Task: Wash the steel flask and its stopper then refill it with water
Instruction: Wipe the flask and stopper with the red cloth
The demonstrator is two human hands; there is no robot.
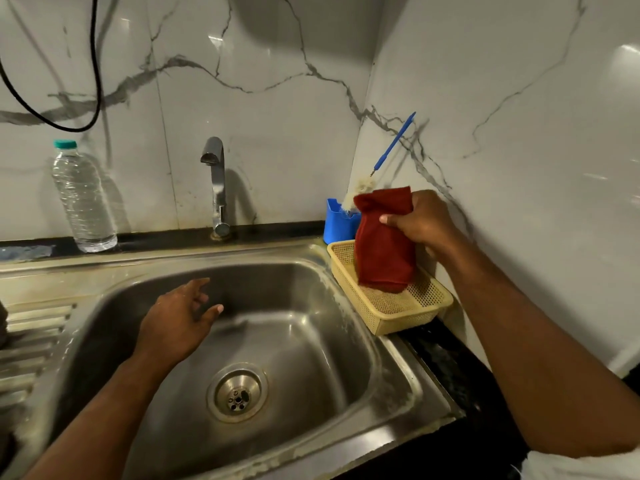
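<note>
My right hand (pixel 420 221) grips a dark red cloth (pixel 384 247) near its top, and the cloth hangs down into a yellow mesh basket (pixel 408 306) at the sink's right edge. My left hand (pixel 180 318) hovers over the steel sink basin (pixel 294 341) with its fingers relaxed and spread, holding nothing. The tap (pixel 216 181) stands behind the basin with no water running. A clear plastic water bottle (pixel 83 199) with a teal cap stands on the ledge at the left. No steel flask or stopper shows in view.
A blue holder (pixel 339 221) behind the basket holds a bottle brush with a blue handle (pixel 394 142) leaning on the marble wall. The sink's drain (pixel 237 393) sits at the middle of the basin. A ribbed draining board (pixel 31 341) lies at the left. A black cable (pixel 93 64) hangs on the wall.
</note>
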